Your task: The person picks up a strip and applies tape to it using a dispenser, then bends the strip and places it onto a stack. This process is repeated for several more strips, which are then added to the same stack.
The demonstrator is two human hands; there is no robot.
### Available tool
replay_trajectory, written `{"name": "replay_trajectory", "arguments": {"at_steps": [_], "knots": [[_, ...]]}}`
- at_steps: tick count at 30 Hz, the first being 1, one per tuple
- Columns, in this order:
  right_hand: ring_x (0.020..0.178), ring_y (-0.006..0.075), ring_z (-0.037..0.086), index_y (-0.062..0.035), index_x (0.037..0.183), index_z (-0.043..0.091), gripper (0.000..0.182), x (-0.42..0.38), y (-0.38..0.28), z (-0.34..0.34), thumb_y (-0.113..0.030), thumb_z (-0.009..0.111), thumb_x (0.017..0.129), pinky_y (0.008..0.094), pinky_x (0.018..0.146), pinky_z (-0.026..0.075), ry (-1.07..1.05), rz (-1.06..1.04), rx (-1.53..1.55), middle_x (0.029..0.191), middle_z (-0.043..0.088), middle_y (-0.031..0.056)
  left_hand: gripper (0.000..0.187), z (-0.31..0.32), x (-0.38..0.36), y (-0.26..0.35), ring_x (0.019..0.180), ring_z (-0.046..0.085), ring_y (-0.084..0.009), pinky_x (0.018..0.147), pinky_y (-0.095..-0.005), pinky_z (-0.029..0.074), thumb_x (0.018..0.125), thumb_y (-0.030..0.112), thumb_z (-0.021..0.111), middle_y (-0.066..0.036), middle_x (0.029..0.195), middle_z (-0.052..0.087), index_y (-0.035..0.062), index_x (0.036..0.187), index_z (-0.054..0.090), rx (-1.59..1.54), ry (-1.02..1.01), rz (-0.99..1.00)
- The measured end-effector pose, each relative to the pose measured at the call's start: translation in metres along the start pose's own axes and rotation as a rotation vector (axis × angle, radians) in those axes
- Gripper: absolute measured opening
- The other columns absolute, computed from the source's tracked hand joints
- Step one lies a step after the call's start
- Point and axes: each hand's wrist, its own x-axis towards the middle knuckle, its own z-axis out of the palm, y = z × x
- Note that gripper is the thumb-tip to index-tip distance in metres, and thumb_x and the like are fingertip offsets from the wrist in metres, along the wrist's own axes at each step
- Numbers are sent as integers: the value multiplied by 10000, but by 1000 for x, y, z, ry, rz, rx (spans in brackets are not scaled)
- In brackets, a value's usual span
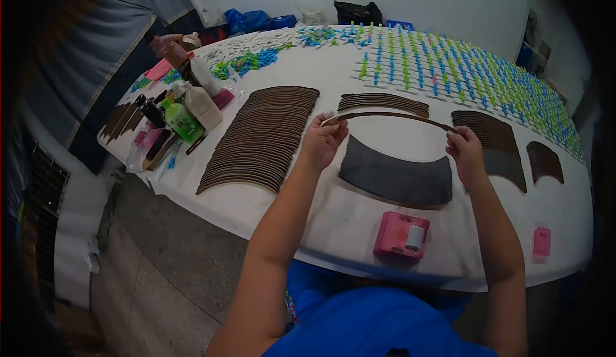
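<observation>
A thin brown curved strip (391, 115) spans the space between my two hands above the table. My left hand (323, 140) pinches its left end, and my right hand (464, 153) grips the right end. Below the strip lies a dark grey curved sheet (394, 176) with a pale lower edge. Behind the strip sits a small stack of brown curved strips (384, 103). A pink box (402, 236) with a small white cylinder on it stands nearer to my body.
A long row of overlapping brown strips (260, 139) lies at left, with more strips (491, 140) at right. Several bottles (183, 121) crowd the left side. Blue and green clips (449, 65) cover the far right. A small pink block (541, 243) rests near the white table's (321, 241) front edge.
</observation>
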Motion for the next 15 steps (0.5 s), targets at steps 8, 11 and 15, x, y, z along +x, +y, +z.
{"name": "replay_trajectory", "arguments": {"at_steps": [8, 11, 15], "knots": [[835, 116, 615, -65, 1064, 638, 160, 54, 21, 20, -136, 726, 952, 292, 782, 528, 7, -24, -299, 941, 652, 7, 334, -5, 60, -13, 812, 669, -179, 749, -326, 578, 804, -28, 725, -90, 968, 680, 25, 1095, 571, 726, 171, 318], [819, 126, 611, -38, 1040, 647, 167, 75, 33, 17, -141, 732, 941, 299, 780, 524, 3, -51, -426, 931, 652, 17, 253, -27, 88, -19, 783, 690, -214, 755, -384, 560, 803, 30, 692, -93, 850, 706, 23, 1043, 610, 1275, 172, 558], [828, 235, 666, -30, 1012, 688, 205, 98, 58, 13, -180, 748, 886, 372, 799, 544, -23, -179, -785, 958, 704, 116, 260, -8, 78, -22, 813, 706, -294, 769, -413, 561, 816, 43, 688, -127, 876, 721, 32, 1064, 612, 1501, 248, 512]]}}
